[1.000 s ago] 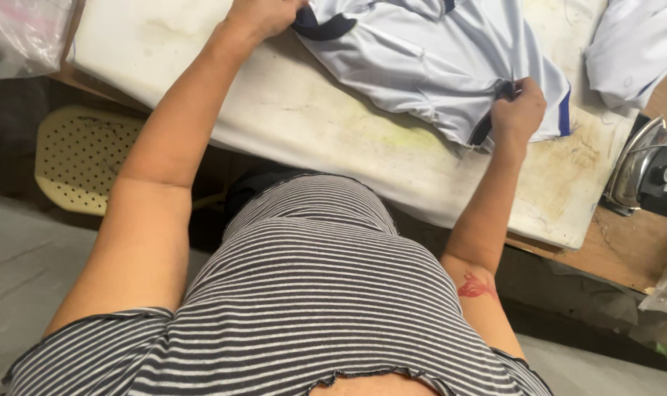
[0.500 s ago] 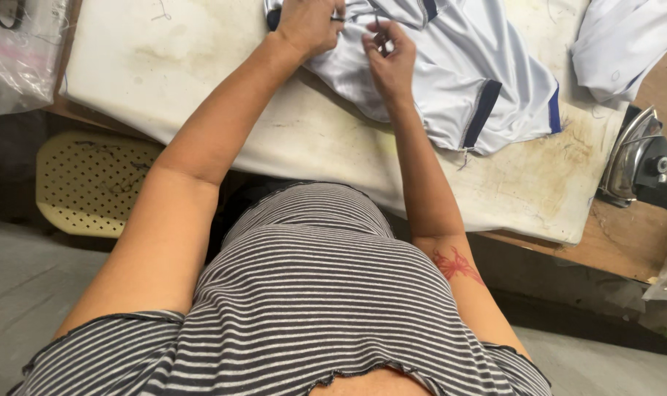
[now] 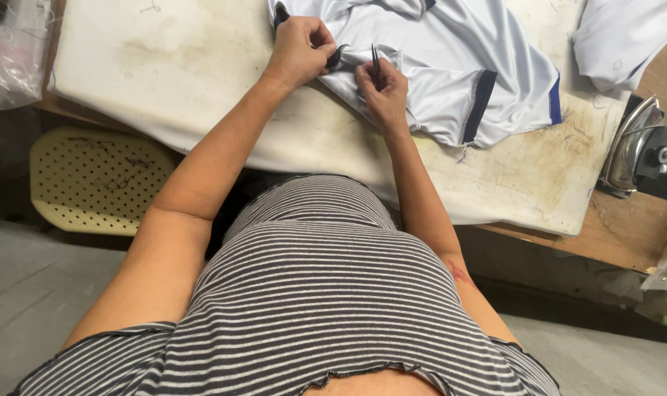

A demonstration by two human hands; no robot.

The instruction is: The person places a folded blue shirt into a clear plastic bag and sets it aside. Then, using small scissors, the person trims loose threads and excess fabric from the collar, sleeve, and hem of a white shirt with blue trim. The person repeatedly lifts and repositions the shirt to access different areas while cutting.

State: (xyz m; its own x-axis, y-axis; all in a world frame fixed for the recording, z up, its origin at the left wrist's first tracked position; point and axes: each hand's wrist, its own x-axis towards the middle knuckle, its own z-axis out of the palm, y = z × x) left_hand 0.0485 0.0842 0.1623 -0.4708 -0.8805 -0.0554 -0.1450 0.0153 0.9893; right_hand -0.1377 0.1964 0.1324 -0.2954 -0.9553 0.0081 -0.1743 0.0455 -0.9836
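Nearest the camera: striped grey-and-white top [image 3: 326, 308] of the person, both bare forearms reaching away toward the padded ironing board [image 3: 179, 81], its white cover stained.

Right hand [image 3: 383, 92] near the board's middle, fingers pressed together around slim dark tweezers [image 3: 376, 64], tips pointing away from the body, hand resting on the garment.

Left hand [image 3: 300, 51] just beside it, slightly farther off, fingers curled and pinching a dark-trimmed fold of the white sports shirt [image 3: 451, 66]. The two hands almost touch.

Shirt lies crumpled across the far middle of the board, running toward its right end; navy bands at sleeve hem and side, a loose thread at the near hem.

Far right corner: second white garment [image 3: 627, 37], partly off the frame.

Off the board's right end, on bare wood: a metal flat iron [image 3: 634, 147].

Left, below board level: pale yellow perforated stool seat [image 3: 91, 180]. Far left: clear plastic bag [image 3: 11, 59].
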